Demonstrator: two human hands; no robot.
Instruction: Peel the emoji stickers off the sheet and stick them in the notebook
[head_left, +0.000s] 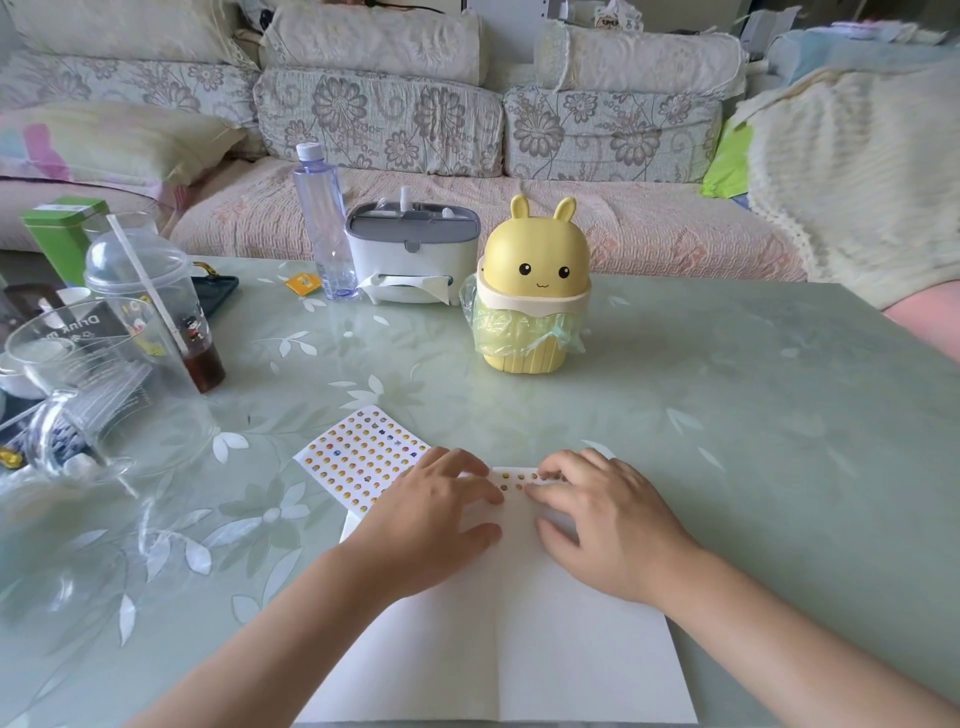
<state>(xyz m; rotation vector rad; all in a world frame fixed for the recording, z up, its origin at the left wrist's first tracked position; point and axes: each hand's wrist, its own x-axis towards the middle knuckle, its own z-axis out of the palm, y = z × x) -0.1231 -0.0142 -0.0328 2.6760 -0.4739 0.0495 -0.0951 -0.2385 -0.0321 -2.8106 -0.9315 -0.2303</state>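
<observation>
The pale green glass worktop (727, 415) carries a white leaf-and-flower pattern. The plain white paper notebook (519, 649) bears a few yellow emoji stickers (519, 480). The white sticker sheet (358, 457) shows rows of yellow faces, some of them blue. The yellow rabbit-eared plastic bin (535, 260) has black dot eyes and a translucent green liner (498, 322). The far sofa cushions (379, 119) are pale green with grey flowers.

Open notebook (519, 649) lies flat on tabletop (727, 415), white pages up; L hand (426, 525) rests on left page; R hand (608, 525) on right page, fingers (550, 493) touching a few emoji stickers (519, 480) near page top; sticker sheet (358, 457) at notebook's upper-left corner; yellow bunny bin (532, 291) farther back.
</observation>
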